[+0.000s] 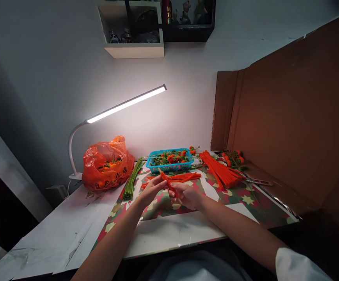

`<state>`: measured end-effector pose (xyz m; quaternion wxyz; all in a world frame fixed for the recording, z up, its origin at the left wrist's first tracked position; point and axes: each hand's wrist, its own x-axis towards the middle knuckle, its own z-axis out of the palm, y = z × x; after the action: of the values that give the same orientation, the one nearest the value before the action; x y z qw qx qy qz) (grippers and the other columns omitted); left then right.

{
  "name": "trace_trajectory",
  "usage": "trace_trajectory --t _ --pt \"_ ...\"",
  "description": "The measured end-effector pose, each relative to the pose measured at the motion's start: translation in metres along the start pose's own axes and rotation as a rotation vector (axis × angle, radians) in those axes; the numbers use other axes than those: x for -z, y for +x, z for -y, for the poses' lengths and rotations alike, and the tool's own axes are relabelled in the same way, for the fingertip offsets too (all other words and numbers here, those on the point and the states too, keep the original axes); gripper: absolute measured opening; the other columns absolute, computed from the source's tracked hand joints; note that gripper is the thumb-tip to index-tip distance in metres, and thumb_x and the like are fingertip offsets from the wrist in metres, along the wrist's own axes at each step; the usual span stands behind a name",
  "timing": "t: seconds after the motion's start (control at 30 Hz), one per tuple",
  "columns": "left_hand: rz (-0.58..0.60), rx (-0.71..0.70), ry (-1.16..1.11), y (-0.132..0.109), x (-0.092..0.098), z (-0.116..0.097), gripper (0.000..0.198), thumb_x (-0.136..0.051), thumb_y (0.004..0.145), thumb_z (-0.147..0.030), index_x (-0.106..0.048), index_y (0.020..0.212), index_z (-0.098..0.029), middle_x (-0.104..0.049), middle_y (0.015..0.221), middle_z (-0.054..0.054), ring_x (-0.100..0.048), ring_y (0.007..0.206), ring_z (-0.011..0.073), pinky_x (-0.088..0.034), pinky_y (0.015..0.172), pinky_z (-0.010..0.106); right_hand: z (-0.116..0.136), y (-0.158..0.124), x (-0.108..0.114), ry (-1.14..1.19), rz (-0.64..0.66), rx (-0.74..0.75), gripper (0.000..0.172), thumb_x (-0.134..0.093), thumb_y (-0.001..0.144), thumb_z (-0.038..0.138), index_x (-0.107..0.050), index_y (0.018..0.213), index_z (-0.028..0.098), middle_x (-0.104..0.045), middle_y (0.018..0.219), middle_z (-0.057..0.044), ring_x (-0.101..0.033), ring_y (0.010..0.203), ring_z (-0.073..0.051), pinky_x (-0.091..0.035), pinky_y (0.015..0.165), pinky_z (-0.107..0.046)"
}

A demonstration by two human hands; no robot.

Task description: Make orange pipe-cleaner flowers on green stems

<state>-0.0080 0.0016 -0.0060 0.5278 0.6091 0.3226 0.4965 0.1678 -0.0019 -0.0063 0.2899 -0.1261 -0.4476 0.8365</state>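
Observation:
Above the front of the table, my left hand (155, 187) and my right hand (183, 194) are close together, fingers closed on one thing. Between them runs a thin pale stick (159, 170) with an orange-red pipe cleaner (171, 186) that looks wound around it. The left fingers grip the upper end, the right fingers the lower part. Just behind the hands lie several loose orange-red pipe cleaners (187, 177). A large fanned bundle of orange-red pipe cleaners (220, 171) rests to the right, and a bundle of green pipe cleaners (132, 181) to the left.
A blue basket (169, 168) holds green stems and orange pompom-like flowers. Orange flowers (233, 158) lie at the back right, near scissors (260, 182). An orange plastic bag (107, 168) stands left, beside a lit lamp (125, 104). Cardboard (289, 117) walls the right side.

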Motion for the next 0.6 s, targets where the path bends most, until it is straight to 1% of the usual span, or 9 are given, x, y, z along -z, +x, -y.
trace_trajectory --t 0.07,0.17,0.27,0.33,0.5,0.6 --pt "-0.070 0.006 -0.083 0.0024 0.0017 -0.0006 0.035 -0.069 0.071 -0.040 -0.064 0.096 -0.016 -0.061 0.077 0.002 -0.054 0.064 0.0109 -0.044 0.065 0.024 -0.0008 0.0013 0.0039 -0.031 -0.019 0.023 0.022 -0.064 0.076 0.033 -0.056 0.085 0.014 -0.054 0.062 0.003 -0.048 0.053 -0.008 -0.038 0.056 -0.022" --pt "-0.217 0.007 -0.184 0.0057 0.0044 -0.0035 0.039 -0.073 0.066 -0.043 -0.065 0.094 -0.016 -0.061 0.077 0.002 -0.055 0.064 0.0100 -0.046 0.062 0.023 -0.0033 0.0043 0.0096 -0.079 -0.054 0.013 0.029 -0.071 0.071 0.034 -0.058 0.086 0.013 -0.061 0.072 -0.001 -0.057 0.061 -0.011 -0.044 0.064 -0.025" --pt "-0.313 0.018 -0.203 0.0070 0.0052 -0.0059 0.041 -0.077 0.060 -0.042 -0.065 0.090 -0.016 -0.062 0.081 0.003 -0.056 0.066 0.0099 -0.047 0.061 0.021 -0.0059 0.0065 0.0118 -0.114 -0.077 0.017 0.035 -0.073 0.068 0.039 -0.058 0.086 0.012 -0.063 0.072 -0.003 -0.061 0.061 -0.012 -0.046 0.066 -0.027" --pt "-0.325 0.037 -0.187 0.0068 0.0046 -0.0060 0.042 -0.077 0.059 -0.043 -0.065 0.089 -0.016 -0.062 0.080 0.003 -0.056 0.066 0.0102 -0.047 0.059 0.020 -0.0071 0.0066 0.0108 -0.143 -0.077 0.029 0.035 -0.073 0.069 0.040 -0.058 0.085 0.012 -0.063 0.069 -0.002 -0.061 0.058 -0.012 -0.047 0.065 -0.026" --pt "-0.277 0.023 -0.116 0.0055 0.0044 -0.0029 0.036 -0.076 0.059 -0.042 -0.064 0.078 -0.014 -0.060 0.072 0.000 -0.056 0.062 0.0103 -0.047 0.059 0.022 -0.0089 0.0056 0.0056 -0.180 -0.089 0.012 0.038 -0.074 0.066 0.043 -0.058 0.084 0.013 -0.066 0.071 -0.003 -0.064 0.060 -0.013 -0.049 0.063 -0.026" --pt "-0.263 -0.002 -0.087 0.0055 0.0065 -0.0015 0.032 -0.075 0.062 -0.041 -0.064 0.076 -0.014 -0.059 0.070 -0.001 -0.055 0.061 0.0097 -0.047 0.060 0.022 -0.0093 0.0062 0.0040 -0.172 -0.142 0.022 0.042 -0.076 0.064 0.042 -0.057 0.088 0.013 -0.067 0.074 -0.004 -0.064 0.060 -0.013 -0.049 0.063 -0.026"
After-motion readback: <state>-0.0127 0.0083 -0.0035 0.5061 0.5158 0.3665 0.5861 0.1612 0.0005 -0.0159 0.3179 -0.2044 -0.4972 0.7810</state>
